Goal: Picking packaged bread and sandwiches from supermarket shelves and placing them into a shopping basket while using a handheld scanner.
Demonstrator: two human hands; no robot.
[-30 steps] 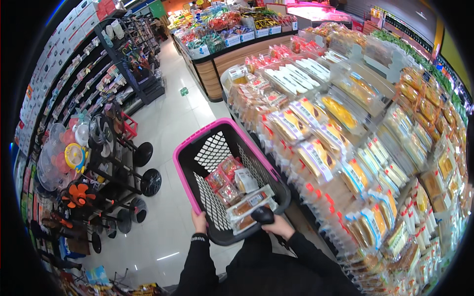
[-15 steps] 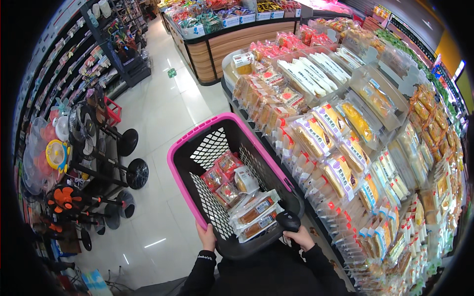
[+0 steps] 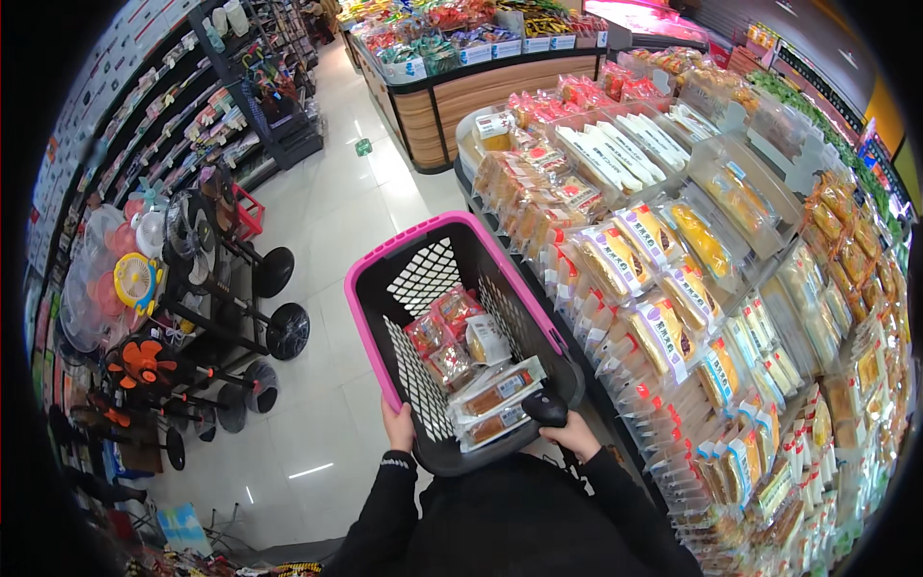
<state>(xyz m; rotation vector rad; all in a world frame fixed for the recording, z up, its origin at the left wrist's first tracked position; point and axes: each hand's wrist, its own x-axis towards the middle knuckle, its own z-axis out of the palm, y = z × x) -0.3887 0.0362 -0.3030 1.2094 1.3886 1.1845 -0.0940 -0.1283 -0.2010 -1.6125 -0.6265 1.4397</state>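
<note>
A black plastic basket [image 3: 409,351] with a pink rim is held before me. My left hand [image 3: 397,428] is closed on its near left edge. My right hand [image 3: 574,435] is closed on a black rounded handle [image 3: 544,409] at the near right corner. Inside lie red-and-clear packs [image 3: 437,341], a white-labelled pack [image 3: 488,341] and long wrapped pastries [image 3: 495,404]. Just right of the basket, a sloped display [image 3: 654,337] holds many rows of packaged breads and cakes.
A tiled aisle [image 3: 365,192] runs ahead. On the left stand fans [image 3: 139,279] with round bases [image 3: 286,330] beside tall shelving [image 3: 144,135]. A wood-panelled counter [image 3: 423,125] of packaged sweets stands ahead, with green leafy decoration [image 3: 788,96] at the far right.
The view has shifted a little. Since half a second ago the basket and both hands appear slightly higher and farther right in the picture, both hands still gripping. The packs inside look unmoved.
</note>
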